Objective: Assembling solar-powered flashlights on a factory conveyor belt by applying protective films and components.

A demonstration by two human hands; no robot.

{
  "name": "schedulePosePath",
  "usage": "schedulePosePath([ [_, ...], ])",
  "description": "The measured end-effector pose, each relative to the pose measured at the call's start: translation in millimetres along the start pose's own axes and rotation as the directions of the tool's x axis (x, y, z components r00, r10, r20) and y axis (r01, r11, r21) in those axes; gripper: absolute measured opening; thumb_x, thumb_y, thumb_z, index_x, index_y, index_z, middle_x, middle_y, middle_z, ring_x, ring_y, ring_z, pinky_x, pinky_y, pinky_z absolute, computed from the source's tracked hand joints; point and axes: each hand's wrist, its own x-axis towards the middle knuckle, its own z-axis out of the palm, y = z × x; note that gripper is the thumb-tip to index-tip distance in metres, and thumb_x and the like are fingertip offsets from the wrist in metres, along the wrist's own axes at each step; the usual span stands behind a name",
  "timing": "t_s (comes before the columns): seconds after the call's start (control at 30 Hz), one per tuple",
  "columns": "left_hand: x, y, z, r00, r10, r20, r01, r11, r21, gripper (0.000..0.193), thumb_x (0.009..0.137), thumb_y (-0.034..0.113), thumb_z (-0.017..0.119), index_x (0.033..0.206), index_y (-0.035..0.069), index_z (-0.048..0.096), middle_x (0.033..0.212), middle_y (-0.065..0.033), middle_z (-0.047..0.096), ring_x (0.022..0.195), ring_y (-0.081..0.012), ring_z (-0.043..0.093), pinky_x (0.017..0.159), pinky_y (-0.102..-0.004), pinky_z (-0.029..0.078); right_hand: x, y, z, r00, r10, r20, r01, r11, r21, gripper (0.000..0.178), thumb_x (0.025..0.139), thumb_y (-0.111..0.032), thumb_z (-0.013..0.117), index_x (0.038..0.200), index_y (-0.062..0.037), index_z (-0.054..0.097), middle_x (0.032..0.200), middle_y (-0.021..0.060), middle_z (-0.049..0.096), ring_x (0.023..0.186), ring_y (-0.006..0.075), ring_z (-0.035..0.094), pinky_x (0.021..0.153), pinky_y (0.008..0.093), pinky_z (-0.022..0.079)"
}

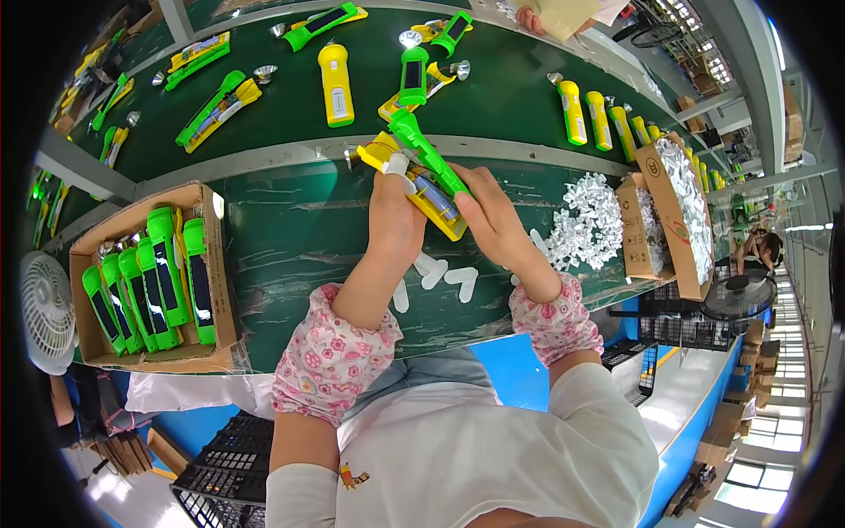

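Both my hands hold an opened flashlight over the worktable. Its yellow half-shell (pixel 438 215) carries a blue-grey battery cell, and the green half-shell (pixel 431 158) stands tilted up beside it. My left hand (pixel 393 220) grips the yellow half from the near left, with something white (pixel 399 165) at its fingertips; I cannot tell whether that is a part or a finger cover. My right hand (pixel 495 220) closes on the shells from the right, thumb near the battery. Under my wrists lie several bent white plastic pieces (pixel 433 271).
A cardboard box (pixel 224 290) of green flashlights stands at the left, beside a white fan (pixel 48 304). Small white pieces (pixel 585 224) are heaped right, near boxes (pixel 673 202) holding more. Beyond a metal rail, a green belt (pixel 290 97) carries several flashlights; another person's hand (pixel 530 19) shows at the far side.
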Motion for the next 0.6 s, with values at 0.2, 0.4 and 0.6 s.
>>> schedulePosePath([
  [0.2, -0.4, -1.2, -6.1, 0.992, 0.113, 0.047, -0.12, 0.975, 0.185, 0.023, 0.098, 0.017, 0.045, 0.118, 0.005, 0.047, 0.106, -0.0053, 0.055, 0.096, -0.0166, 0.056, 0.086, -0.0338, 0.046, 2.5, -4.0, 5.6, 0.996, 0.069, 0.051, -0.075, 0.988, 0.134, 0.04, 0.098, -0.019, 0.047, 0.133, 0.0002, 0.047, 0.102, 0.0198, 0.054, 0.09, 0.0338, 0.056, 0.084, 0.0387, 0.045],
  [0.4, -6.3, 4.0, 0.0, 0.99, 0.063, 0.129, -0.057, 0.997, -0.046, 0.029, 0.101, 0.028, 0.045, 0.12, 0.007, 0.042, 0.106, -0.0069, 0.055, 0.1, -0.0214, 0.058, 0.085, -0.0351, 0.049, -3.5, -18.4, 33.5, 0.993, -0.008, -0.121, -0.016, 0.982, -0.19, 0.05, 0.091, -0.018, 0.057, 0.139, -0.0115, 0.046, 0.102, 0.017, 0.049, 0.082, 0.0307, 0.059, 0.068, 0.039, 0.053],
  [0.6, 2.6, 20.5, 8.3, 0.99, 0.073, 0.12, -0.123, 0.866, 0.485, 0.027, 0.1, 0.023, 0.048, 0.114, 0.0, 0.05, 0.105, -0.0157, 0.062, 0.097, -0.022, 0.061, 0.086, -0.036, 0.05, -10.0, -15.8, 19.0, 0.999, -0.041, -0.016, 0.034, 0.945, -0.325, 0.058, 0.088, -0.015, 0.061, 0.143, -0.0157, 0.043, 0.115, 0.0167, 0.049, 0.08, 0.034, 0.062, 0.064, 0.0389, 0.054],
])
